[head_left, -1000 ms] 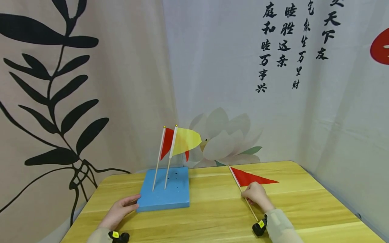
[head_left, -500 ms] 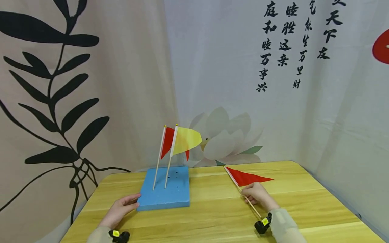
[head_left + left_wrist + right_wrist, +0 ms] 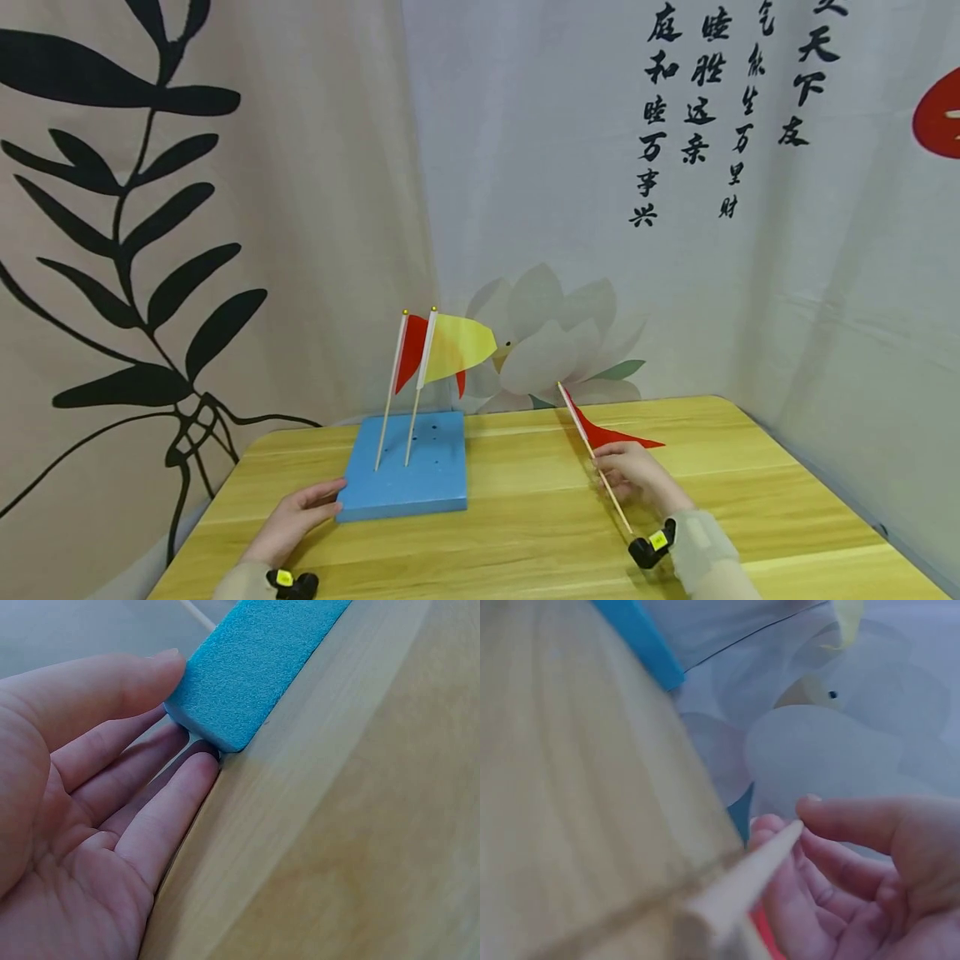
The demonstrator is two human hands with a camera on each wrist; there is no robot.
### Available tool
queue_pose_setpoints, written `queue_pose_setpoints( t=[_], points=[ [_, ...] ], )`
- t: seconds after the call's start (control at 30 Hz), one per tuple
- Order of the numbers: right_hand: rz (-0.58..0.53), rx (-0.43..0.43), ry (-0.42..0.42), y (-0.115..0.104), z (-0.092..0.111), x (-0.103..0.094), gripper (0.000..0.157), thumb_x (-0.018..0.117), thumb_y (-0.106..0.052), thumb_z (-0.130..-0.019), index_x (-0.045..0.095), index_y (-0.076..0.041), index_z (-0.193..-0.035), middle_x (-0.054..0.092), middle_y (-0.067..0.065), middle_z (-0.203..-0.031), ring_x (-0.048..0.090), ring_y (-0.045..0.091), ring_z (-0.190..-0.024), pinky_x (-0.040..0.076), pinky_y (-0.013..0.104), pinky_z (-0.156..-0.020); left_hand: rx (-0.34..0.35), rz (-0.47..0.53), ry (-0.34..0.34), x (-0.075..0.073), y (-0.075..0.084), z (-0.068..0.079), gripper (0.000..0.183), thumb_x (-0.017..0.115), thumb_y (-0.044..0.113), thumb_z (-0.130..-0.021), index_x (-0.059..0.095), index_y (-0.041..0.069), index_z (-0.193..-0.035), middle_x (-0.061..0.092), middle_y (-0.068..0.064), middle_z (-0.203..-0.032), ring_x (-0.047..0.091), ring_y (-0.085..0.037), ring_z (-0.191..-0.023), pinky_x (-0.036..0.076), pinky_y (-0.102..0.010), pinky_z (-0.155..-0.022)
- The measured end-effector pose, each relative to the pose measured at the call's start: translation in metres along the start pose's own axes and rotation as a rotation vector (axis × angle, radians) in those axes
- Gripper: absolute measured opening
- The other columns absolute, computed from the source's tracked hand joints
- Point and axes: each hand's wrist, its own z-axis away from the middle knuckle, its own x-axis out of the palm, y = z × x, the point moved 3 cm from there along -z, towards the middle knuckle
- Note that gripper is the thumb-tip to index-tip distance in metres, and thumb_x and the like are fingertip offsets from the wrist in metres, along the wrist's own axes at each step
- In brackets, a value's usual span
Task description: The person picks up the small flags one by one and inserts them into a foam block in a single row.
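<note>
A blue foam board (image 3: 438, 492) with small holes lies on the table. Two flags stand in it: a red flag (image 3: 408, 354) and, in front, a yellow flag (image 3: 457, 346). The left hand (image 3: 296, 517) touches the board's left side; in the left wrist view, thumb and fairly straight fingers rest at the foam corner (image 3: 232, 682). Farther right, the right hand (image 3: 633, 475) pinches a second red pennant flag (image 3: 600, 433) by its thin wooden stick. That flag tilts with its top up and away, its cloth drooping right. In the right wrist view, the stick (image 3: 754, 881) points its lower end toward the camera.
The wooden table (image 3: 525, 550) ends at a back edge against a printed curtain (image 3: 315, 208) with dark leaves, a lotus and writing. Both wrists wear small black cameras, such as the right wrist camera (image 3: 651, 546).
The right hand's red flag has its top end raised from near the table, and its cloth now droops. The left hand and board have stayed in place.
</note>
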Motion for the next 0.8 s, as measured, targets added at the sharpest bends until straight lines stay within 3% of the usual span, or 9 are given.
queue_pose_setpoints(
  t=[0.23,0.43,0.8],
  points=[
    [-0.026,-0.059,0.04,-0.029,-0.003,-0.008,0.03,0.06,-0.009,-0.095,0.055,0.008,-0.119,0.066,0.012,-0.088,0.068,0.026,-0.075,0.058,0.03,-0.057,-0.006,0.017,-0.009,0.0,-0.002,-0.001,0.058,0.071,0.027,-0.09,0.053,-0.002,-0.137,0.05,-0.022,-0.14,0.046,-0.039,-0.127,0.046,-0.049,-0.098],
    [-0.051,-0.123,0.042,-0.062,-0.003,-0.012,0.037,0.06,-0.011,-0.095,0.05,0.01,-0.125,0.066,0.007,-0.083,0.067,0.023,-0.071,0.059,0.033,-0.058,-0.009,0.01,0.007,0.0,-0.004,-0.003,0.058,0.072,0.029,-0.088,0.055,-0.002,-0.135,0.052,-0.022,-0.137,0.048,-0.039,-0.126,0.047,-0.048,-0.096],
    [-0.045,-0.253,0.092,-0.108,0.003,-0.008,0.041,0.059,-0.01,-0.096,0.045,0.011,-0.129,0.064,0.007,-0.09,0.066,0.022,-0.073,0.059,0.036,-0.063,0.004,0.01,0.0,0.001,-0.001,-0.002,0.058,0.071,0.026,-0.09,0.054,-0.004,-0.136,0.051,-0.022,-0.138,0.047,-0.04,-0.127,0.047,-0.048,-0.096]
  ],
)
